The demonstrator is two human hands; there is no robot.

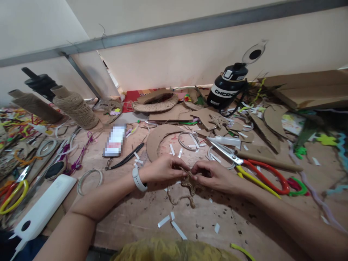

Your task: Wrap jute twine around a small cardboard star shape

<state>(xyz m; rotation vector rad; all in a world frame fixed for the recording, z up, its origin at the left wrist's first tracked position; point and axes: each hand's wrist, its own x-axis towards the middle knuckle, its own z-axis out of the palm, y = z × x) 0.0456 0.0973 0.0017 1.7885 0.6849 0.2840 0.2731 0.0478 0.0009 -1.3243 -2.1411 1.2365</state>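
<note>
My left hand (163, 168) and my right hand (214, 175) meet over the middle of the table and pinch a small star shape wrapped in jute twine (191, 182). A loose tail of the twine (181, 199) curls on the table below the star. A white watch sits on my left wrist (138, 178). A cardboard ring piece (157, 139) lies just behind my hands. Red-and-yellow-handled scissors (255, 170) lie to the right of my right hand.
Jute twine spools (74, 107) stand at the back left, a phone (115, 141) lies left of centre, and a black bottle (228, 88) stands at the back. Tape rolls (89, 179), a glue tube (227, 140), cardboard scraps, pipe cleaners and paper bits litter the table.
</note>
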